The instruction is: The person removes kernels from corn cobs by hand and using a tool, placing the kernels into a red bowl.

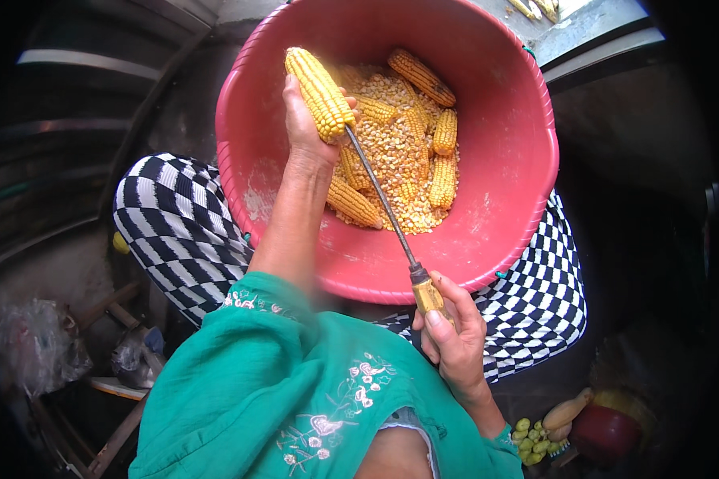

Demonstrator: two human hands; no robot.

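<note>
In my left hand (307, 123) is a plump yellow ear of corn (319, 90), held over the left side of a large red plastic tub (497, 179). My right hand (455, 332) grips the yellow handle of a long screwdriver (383, 200) at the tub's near rim. Its dark metal shaft reaches up and left to the lower end of the ear; whether the tip digs in or only touches, I cannot tell. Loose corn kernels (389, 143) cover the tub's bottom. Several more ears lie on them, among them one with a darkened end (422, 78) and one at the near left (353, 202).
The tub sits between my knees in checkered trousers (168, 209). Bare cobs or husks (536, 9) lie beyond it, top right. A wooden frame (117, 428) and clear plastic bags (42, 347) are at lower left. Green fruits (533, 443) and a dark red container (605, 431) stand at lower right.
</note>
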